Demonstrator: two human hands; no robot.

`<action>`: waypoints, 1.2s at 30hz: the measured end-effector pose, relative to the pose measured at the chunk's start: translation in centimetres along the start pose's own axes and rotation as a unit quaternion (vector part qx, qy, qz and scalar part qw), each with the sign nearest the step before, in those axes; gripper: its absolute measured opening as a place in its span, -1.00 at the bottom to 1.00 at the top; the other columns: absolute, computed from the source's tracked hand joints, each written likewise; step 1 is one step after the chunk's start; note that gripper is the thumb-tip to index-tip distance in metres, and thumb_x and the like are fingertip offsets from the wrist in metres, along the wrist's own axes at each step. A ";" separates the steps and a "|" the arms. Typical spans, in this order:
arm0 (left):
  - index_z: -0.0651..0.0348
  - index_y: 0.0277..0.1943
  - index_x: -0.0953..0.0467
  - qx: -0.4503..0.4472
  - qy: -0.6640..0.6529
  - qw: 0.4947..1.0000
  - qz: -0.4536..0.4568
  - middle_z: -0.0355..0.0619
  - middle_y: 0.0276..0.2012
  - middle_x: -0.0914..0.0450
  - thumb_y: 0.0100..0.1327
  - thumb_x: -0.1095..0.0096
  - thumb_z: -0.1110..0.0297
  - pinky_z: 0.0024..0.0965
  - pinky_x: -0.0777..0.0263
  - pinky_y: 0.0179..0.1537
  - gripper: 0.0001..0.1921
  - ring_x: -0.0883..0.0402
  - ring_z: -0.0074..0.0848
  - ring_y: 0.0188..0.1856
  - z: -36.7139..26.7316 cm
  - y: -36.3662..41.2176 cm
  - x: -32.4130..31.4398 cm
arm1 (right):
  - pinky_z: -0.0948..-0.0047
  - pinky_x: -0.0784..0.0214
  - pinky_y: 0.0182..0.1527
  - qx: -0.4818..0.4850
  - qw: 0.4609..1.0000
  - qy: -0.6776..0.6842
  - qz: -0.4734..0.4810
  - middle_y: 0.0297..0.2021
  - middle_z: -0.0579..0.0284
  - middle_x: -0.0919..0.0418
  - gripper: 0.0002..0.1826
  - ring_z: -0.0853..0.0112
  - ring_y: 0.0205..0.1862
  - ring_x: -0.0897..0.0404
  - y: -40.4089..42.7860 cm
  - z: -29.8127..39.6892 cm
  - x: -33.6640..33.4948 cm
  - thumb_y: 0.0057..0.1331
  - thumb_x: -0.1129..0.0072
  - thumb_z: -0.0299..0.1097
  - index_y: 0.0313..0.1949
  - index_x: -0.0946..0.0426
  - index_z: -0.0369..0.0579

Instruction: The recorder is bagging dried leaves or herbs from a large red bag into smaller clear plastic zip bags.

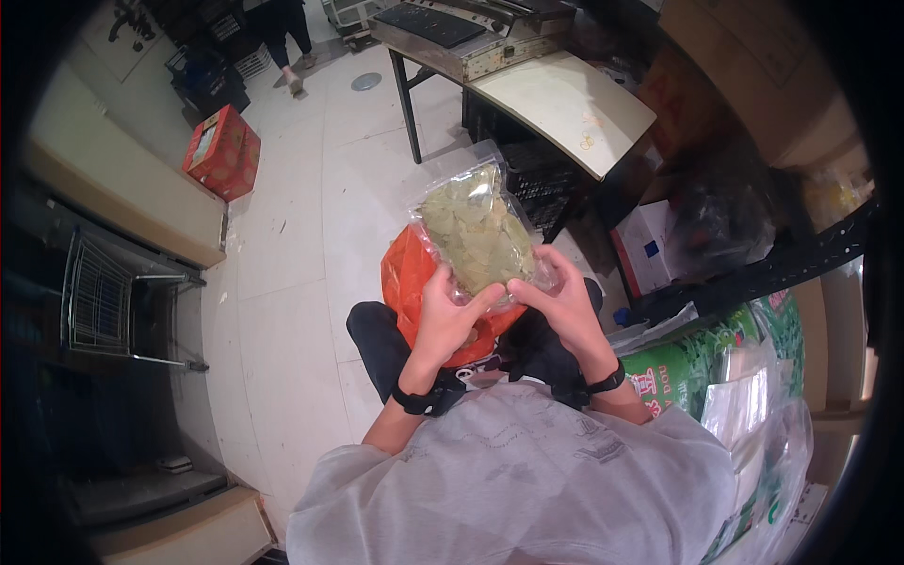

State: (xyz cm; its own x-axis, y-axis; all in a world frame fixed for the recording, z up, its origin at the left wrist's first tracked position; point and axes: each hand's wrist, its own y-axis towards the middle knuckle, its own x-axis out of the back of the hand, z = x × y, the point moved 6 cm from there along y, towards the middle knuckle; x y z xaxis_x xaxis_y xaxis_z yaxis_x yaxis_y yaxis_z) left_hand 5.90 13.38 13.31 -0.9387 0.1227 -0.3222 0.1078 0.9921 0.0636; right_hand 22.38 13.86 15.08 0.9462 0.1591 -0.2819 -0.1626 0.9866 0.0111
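Observation:
A clear plastic zip bag (477, 229) full of dried, pale green leaves, which look like bay leaves, is held up in front of me. My left hand (452, 311) grips its lower left corner, thumb on the front. At the lower right corner my right hand (561, 296) pinches the plastic, its thumb close to the other thumb. The bag's upper edge points away from me. Behind and below it an orange plastic bag (402, 282) sits between my knees, partly covered by the clear bag and my left hand; its contents are mostly hidden.
A worn metal machine (487, 60) with a pale side board (572, 106) stands ahead on dark legs. Green printed sacks (678, 374) lie close on my right. A red carton (224, 152) and a shopping cart (102, 296) are to the left. A person's legs (286, 35) show far ahead.

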 end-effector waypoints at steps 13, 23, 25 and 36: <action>0.43 0.23 -0.43 -0.002 0.029 1.000 0.006 -0.03 0.02 -0.67 0.39 -0.41 0.40 -0.43 -0.56 0.03 -0.54 -0.67 -0.56 -0.05 -0.1 -0.7 -1.2 | 0.51 -0.54 -0.09 -0.102 0.991 -0.035 0.085 -0.13 0.22 -0.68 -0.57 0.54 -0.17 -0.66 -1.4 -1.0 2.1 0.31 -0.43 -0.49 0.12 -0.52 -0.32; 0.45 0.21 -0.47 0.052 0.075 0.996 0.016 -0.07 0.07 -0.65 0.40 -0.38 0.42 -0.44 -0.50 0.08 -0.58 -0.61 -0.57 0.04 2.4 -1.9 -2.6 | 0.50 -0.49 0.08 -0.102 0.991 -0.006 0.084 0.00 0.18 -0.68 -0.48 0.53 -0.04 -0.65 0.0 0.3 2.7 0.27 -0.47 -0.48 0.19 -0.51 -0.32; 0.44 0.22 -0.46 0.008 0.033 0.999 0.009 -0.09 0.06 -0.65 0.42 -0.34 0.44 -0.45 -0.49 0.08 -0.60 -0.61 -0.59 0.04 1.7 -2.3 -2.6 | 0.49 -0.49 0.09 -0.116 0.989 -0.020 0.091 -0.01 0.18 -0.68 -0.49 0.52 -0.04 -0.65 0.0 0.1 2.3 0.27 -0.47 -0.48 0.18 -0.52 -0.31; 0.42 0.28 -0.44 0.040 0.029 0.998 -0.034 -0.08 0.11 -0.63 0.45 -0.30 0.41 -0.43 -0.48 0.15 -0.57 -0.59 -0.57 0.10 0.2 -3.7 2.0 | 0.46 -0.49 0.09 -0.108 0.987 0.014 0.119 0.02 0.15 -0.67 -0.57 0.52 0.01 -0.62 0.7 -1.3 -2.4 0.39 -0.36 -0.38 0.17 -0.53 -0.33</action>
State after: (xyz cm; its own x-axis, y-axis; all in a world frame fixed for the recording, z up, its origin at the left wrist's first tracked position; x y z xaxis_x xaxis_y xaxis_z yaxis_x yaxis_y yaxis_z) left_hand 3.71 9.97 12.29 -0.9619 0.0554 -0.2676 0.0666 0.9972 -0.0331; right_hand 19.63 14.11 14.56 0.8661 0.3823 -0.3220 -0.4386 0.8902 -0.1230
